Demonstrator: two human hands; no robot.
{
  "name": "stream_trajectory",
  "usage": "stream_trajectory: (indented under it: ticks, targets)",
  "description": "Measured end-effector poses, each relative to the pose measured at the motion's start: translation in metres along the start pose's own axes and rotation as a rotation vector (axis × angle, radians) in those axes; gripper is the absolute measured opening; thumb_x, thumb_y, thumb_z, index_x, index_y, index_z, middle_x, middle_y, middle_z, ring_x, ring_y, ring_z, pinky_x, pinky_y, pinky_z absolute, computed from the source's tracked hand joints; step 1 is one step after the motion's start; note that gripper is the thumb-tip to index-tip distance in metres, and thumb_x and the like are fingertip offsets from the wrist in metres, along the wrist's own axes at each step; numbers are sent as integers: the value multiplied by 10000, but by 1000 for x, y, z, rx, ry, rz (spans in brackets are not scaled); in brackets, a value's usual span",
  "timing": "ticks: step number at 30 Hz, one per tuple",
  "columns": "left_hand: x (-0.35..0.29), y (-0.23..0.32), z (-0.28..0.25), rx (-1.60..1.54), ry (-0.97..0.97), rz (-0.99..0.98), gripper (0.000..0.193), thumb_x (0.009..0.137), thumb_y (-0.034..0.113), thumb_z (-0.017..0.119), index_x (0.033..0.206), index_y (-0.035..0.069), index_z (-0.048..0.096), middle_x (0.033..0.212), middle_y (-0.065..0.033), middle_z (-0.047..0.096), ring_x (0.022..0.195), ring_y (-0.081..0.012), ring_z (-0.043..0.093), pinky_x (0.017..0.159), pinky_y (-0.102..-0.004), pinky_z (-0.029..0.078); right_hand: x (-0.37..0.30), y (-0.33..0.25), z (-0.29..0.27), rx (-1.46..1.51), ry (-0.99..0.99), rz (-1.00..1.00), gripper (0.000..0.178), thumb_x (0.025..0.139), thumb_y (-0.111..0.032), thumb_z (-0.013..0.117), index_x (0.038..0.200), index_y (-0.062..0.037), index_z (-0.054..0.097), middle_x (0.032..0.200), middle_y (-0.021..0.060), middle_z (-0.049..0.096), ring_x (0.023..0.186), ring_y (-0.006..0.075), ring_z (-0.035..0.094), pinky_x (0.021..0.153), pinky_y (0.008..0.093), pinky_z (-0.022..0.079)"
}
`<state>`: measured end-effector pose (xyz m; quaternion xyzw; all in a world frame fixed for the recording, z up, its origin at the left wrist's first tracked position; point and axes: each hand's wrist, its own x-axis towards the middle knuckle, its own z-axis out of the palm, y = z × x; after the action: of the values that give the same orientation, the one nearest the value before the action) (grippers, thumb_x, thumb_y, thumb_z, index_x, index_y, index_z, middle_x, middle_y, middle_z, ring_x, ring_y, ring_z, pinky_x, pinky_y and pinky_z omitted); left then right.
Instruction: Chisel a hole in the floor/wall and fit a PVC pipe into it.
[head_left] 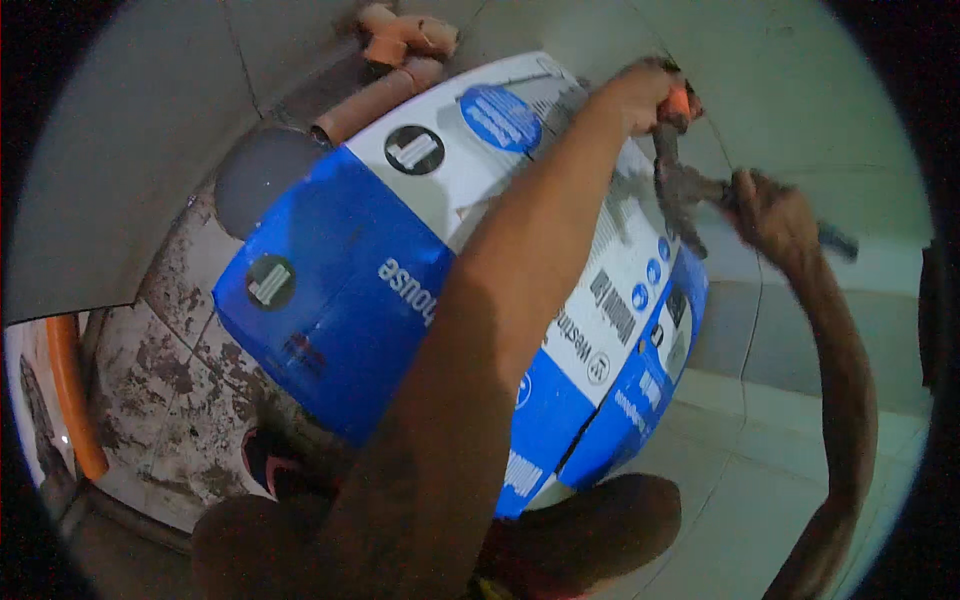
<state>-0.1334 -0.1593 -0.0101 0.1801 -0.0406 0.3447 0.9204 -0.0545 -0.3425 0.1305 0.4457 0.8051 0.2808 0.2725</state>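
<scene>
My left hand (643,92) reaches across to the wall at the upper right, its fingers closed round a small tool with a bright orange end (680,105); the rest of that tool is hidden by the hand and cannot be made out. My right hand (772,215) grips a hammer (683,192) by its handle, whose dark butt sticks out past the fist. The hammer's head is close beside the orange end; whether they touch I cannot tell. Below both hands lies a large blue and white cardboard box (330,290), with my left forearm stretched over it.
Orange-brown pipe fittings (405,45) lie beyond the box, against the wall. A grey round object (265,180) shows by the box's left side. The tiled floor (165,375) is stained and dirty. An orange pipe (75,395) stands at the far left. Pale tiled wall (800,110) is at right.
</scene>
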Motion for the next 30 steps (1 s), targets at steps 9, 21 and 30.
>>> stream_trajectory:
  ticks: [9, 21, 30]
  targets:
    - [-3, 14, 15, 87, 12, 7, 209, 914, 101, 553, 1057, -49, 523, 938, -193, 617, 804, -302, 628, 695, -380, 562, -8, 10, -11, 95, -28, 75, 211, 771, -155, 635, 867, -52, 478, 661, 99, 538, 519, 262, 554, 437, 395, 460]
    - [17, -8, -25, 254, -179, 132, 185, 945, 95, 499, 1039, -65, 505, 926, -183, 597, 840, -293, 626, 719, -393, 568, -4, 1, -13, 78, -19, 82, 285, 815, -228, 679, 872, -48, 465, 675, 121, 569, 529, 276, 588, 446, 381, 459]
    - [25, 3, 24, -126, 31, -82, 161, 935, 97, 516, 1014, -42, 526, 913, -194, 603, 760, -298, 625, 670, -404, 574, -8, 25, -1, 22, -43, 217, 302, 814, -275, 664, 924, -67, 475, 657, 88, 555, 563, 263, 606, 443, 389, 470]
